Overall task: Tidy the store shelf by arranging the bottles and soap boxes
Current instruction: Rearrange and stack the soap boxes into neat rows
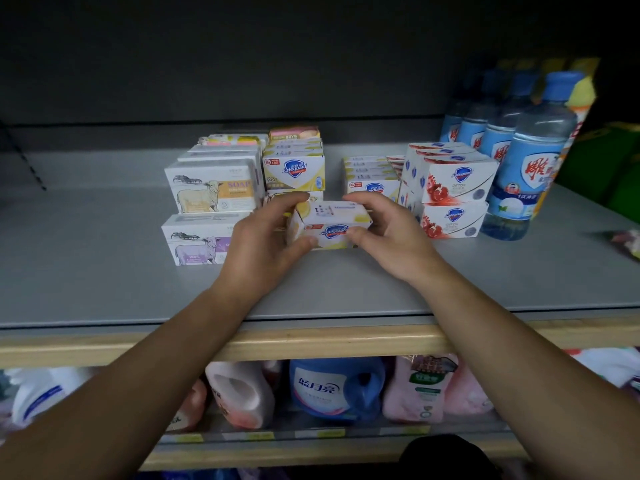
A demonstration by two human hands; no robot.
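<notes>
A white and yellow Safeguard soap box [330, 225] sits at the middle of the grey shelf [104, 271], gripped from both ends. My left hand [263, 244] holds its left end, thumb below and fingers over the top. My right hand [391, 237] grips its right end. Behind it stand stacks of yellow Safeguard boxes [294, 169] and a lower row [372, 178]. Sheep-printed soap boxes [213, 188] are stacked at the left. Red pomegranate Safeguard boxes [450, 188] are stacked at the right, next to blue bottles [530, 161].
The shelf has a wooden front edge [311, 341]. Detergent jugs [332, 389] and pink bottles [422, 386] fill the shelf below. A small packet [627, 242] lies at the far right. Green and yellow packages [609, 161] stand behind the bottles.
</notes>
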